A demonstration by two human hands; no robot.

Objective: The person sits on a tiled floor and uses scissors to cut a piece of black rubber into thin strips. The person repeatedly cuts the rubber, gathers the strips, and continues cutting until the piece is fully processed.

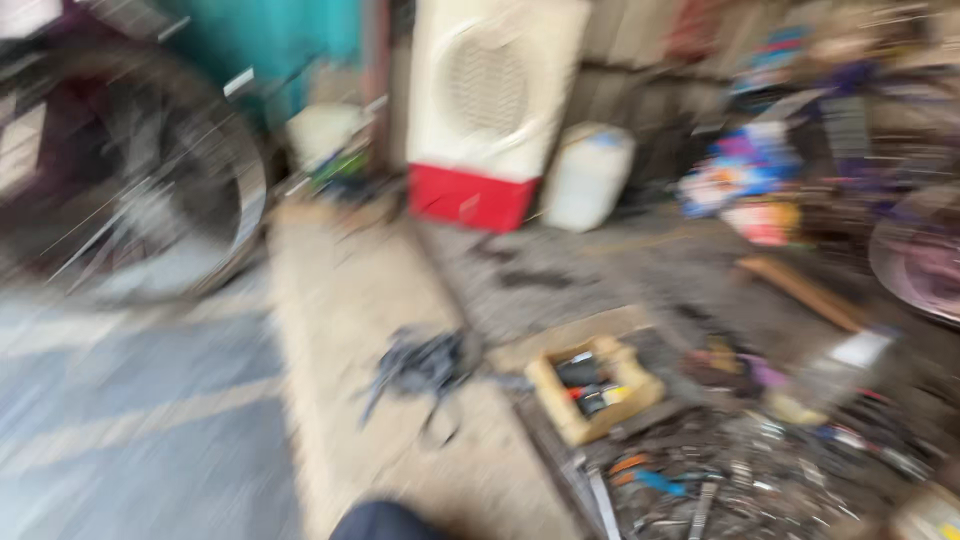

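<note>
Neither of my hands is in view. The picture is blurred by motion. A dark rounded shape [385, 522], perhaps my knee or shoe, shows at the bottom edge. On the concrete floor ahead lies a small wooden box [594, 389] holding a few tools. To its left sits a dark tangle of rags or straps [425, 368]. A heap of scattered metal tools and parts [735, 480] spreads at the lower right.
A bicycle wheel [150, 170] stands at the left. A white air cooler with a red base [487, 110] stands at the back, with a white plastic canister [587, 176] beside it. Colourful clutter [745, 175] and another wheel [920, 255] fill the right.
</note>
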